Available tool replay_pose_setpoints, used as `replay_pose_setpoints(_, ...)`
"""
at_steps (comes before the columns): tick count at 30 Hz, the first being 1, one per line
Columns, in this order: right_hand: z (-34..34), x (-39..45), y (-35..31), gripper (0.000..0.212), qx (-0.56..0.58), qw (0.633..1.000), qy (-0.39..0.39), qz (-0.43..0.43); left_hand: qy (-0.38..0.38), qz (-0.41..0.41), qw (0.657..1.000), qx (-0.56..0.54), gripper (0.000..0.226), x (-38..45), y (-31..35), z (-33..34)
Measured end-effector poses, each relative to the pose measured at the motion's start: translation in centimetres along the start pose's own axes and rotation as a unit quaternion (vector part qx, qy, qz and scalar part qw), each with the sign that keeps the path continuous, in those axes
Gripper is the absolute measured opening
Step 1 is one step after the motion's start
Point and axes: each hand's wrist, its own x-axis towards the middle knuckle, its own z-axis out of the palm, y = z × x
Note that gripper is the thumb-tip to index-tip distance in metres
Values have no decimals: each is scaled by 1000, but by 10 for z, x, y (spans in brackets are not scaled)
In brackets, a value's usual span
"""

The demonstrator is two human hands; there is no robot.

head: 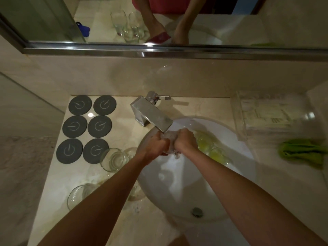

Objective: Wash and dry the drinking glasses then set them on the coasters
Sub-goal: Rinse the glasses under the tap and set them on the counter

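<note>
Gripping one drinking glass [171, 142] from both sides, the left hand [156, 145] and the right hand [186, 140] are curling their fingers round it directly under the tap [152, 112], over the back of the sink [236, 139]. The glass is sitting between the two palms, mostly hidden by them, so its long axis cannot be told with certainty; it appears to run roughly from the tap down toward the person. Two more glasses [211, 148], holding a yellowish tint, are lying in the basin just right of the right hand, making that hand the nearer one for the next pickup. Three apparently rinsed glasses [115, 159] are standing on the counter left of the sink, beside the left forearm. Six dark coasters [87, 128] are waiting, all bare, further left and back on the counter. The green cloth [301, 150] needed for drying is lying well apart on the right side, so the right hand is judged better placed to reach it.
</note>
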Motion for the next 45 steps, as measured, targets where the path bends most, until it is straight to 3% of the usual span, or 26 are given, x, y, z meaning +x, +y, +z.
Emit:
replay_pose_setpoints(2, -5, -3, -7, 27, -95, 993, 35, -64, -23, -21, 999, 9, 63, 2, 3, -4)
replay_pose_setpoints(5, -12, -5, -12, 22, -210, 965, 46, -149, -33, -30, 999, 15, 66, 3, 6, -12)
replay_pose_setpoints(8, -11, -5, -12, 22, -228, 961, 40, -153, -17, -9, 1000, 11, 63, 5, -1, -13)
replay_pose_setpoints(10, -5, -3, -12, 24, -165, 982, 25, -91, 18, -2, 1000, 4, 53, 6, -7, -10)
replay_pose_setpoints(12, 3, 0, -9, 25, -26, 999, -23, 25, 49, -4, 999, -14, 43, 7, -11, -8)
replay_pose_setpoints(13, 7, 1, -8, 26, 84, 991, -61, 88, 57, -2, 998, -24, 41, 7, -13, -7)
replay_pose_setpoints(15, 11, -5, -5, 26, 283, 930, -153, 179, 53, 0, 998, -41, 44, 5, -17, -4)
replay_pose_setpoints(17, 11, -9, -2, 31, 353, 898, -204, 167, 57, -16, 993, -102, 44, 1, -19, -1)
replay_pose_setpoints(20, 12, -13, 6, 41, 408, 880, -232, 77, 68, -46, 977, -199, 43, 0, -22, -2)
replay_pose_setpoints(23, 8, -21, 13, 44, 397, 893, -213, -8, 32, -54, 975, -215, 51, 4, -19, -6)
replay_pose_setpoints(26, -2, -23, 15, 41, 365, 915, -174, -24, 3, -71, 975, -212, 53, 0, -10, -7)
replay_pose_setpoints(29, -18, -24, 15, 35, 366, 906, -212, 2, -26, -45, 990, -130, 33, -12, -8, -9)
replay_pose_setpoints(33, -34, -29, 17, 20, 298, 917, -266, 17, -92, -6, 996, -5, 63, -29, -15, -6)
replay_pose_setpoints(36, -40, -39, 20, 17, 300, 907, -293, 47, -91, 23, 996, -5, 28, -45, -8, 1)
replay_pose_setpoints(38, -41, -48, 24, 16, 299, 898, -315, 72, -63, 4, 998, 6, 21, -56, -1, 6)
replay_pose_setpoints(42, -40, -62, 33, 58, 306, 862, -393, 92, 0, -116, 990, 84, 56, -69, 0, 13)
replay_pose_setpoints(45, -39, -75, 37, 52, 291, 854, -421, 93, 1, -172, 971, 167, 65, -77, 3, 18)
